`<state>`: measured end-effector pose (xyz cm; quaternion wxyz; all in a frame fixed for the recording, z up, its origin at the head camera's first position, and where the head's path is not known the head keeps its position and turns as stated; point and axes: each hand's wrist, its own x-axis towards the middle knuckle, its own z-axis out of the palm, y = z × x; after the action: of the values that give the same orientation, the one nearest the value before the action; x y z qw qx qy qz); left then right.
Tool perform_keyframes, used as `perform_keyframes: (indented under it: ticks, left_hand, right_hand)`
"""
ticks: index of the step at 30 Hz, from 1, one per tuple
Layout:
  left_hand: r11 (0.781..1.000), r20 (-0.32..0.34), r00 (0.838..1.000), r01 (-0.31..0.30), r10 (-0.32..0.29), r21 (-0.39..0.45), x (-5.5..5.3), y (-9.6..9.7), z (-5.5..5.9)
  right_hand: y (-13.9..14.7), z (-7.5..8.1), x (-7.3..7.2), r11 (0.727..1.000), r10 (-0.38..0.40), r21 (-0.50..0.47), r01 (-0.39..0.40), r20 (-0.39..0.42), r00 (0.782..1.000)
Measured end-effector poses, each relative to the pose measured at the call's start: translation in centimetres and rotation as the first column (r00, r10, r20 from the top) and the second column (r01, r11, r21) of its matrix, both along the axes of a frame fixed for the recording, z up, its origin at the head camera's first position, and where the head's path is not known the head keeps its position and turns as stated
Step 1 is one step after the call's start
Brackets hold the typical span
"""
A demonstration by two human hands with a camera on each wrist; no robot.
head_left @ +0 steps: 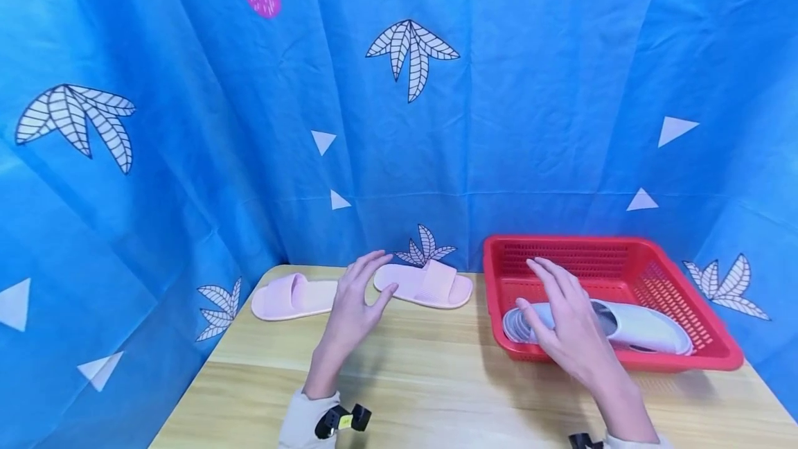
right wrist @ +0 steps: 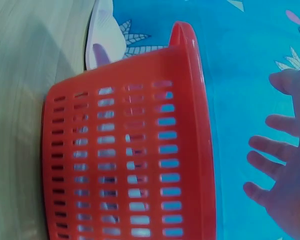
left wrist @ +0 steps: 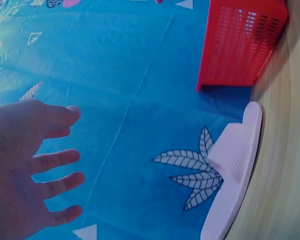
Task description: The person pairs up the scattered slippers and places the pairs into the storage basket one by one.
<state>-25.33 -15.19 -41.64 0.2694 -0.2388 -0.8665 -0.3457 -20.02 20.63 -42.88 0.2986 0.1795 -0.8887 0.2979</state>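
Observation:
My left hand (head_left: 354, 307) hovers over the table between two pink slippers, fingers spread and holding nothing. One pink slipper (head_left: 283, 298) lies on the left, its right end hidden behind that hand. The other pink slipper (head_left: 405, 281) lies to the right of it at the table's back edge, and also shows in the left wrist view (left wrist: 235, 165). My right hand (head_left: 572, 331) is held above the front of a red plastic basket (head_left: 623, 244), with relaxed, empty fingers. Inside the basket rest white slippers (head_left: 651, 328), partly covered by the right hand in the head view.
The basket stands at the right of a light wooden table (head_left: 430, 380). A blue patterned cloth (head_left: 530, 102) hangs close behind and along both sides. Dark wrist cameras are strapped at both white cuffs (head_left: 305, 414).

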Motion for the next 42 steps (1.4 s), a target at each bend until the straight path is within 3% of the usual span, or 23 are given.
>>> perform_keyframes:
  ticks: [10, 18, 31, 36, 42]
  left_hand:
    - [0.999, -0.032, 0.999, -0.022, 0.02, -0.048, -0.3, -2.1, 0.4]
    - [0.995, -0.016, 0.997, -0.073, 0.072, -0.061, -0.4, -4.0, 0.6]
    - [0.985, -0.002, 0.991, -0.13, 0.131, -0.114, -0.6, -6.2, 0.8]
    - [0.984, 0.002, 0.992, -0.128, 0.13, -0.125, -0.7, -7.2, 0.7]
    - [0.983, 0.004, 0.993, -0.118, 0.12, -0.141, -1.1, -8.1, 0.5]
  right_hand:
    - [-1.8, 0.0, -1.0, 0.999, 0.023, 0.045, -0.023, -0.001, 1.0]
    - [-2.7, 0.1, -1.9, 0.996, 0.02, 0.085, -0.023, 0.035, 0.999]
    - [-4.1, 1.0, -3.4, 0.99, 0.035, 0.134, -0.037, 0.016, 0.999]
    - [-4.6, 1.2, -3.7, 0.988, 0.058, 0.143, -0.058, 0.007, 0.998]
    - [-5.1, 1.5, -3.8, 0.988, 0.043, 0.144, -0.051, 0.058, 0.997]
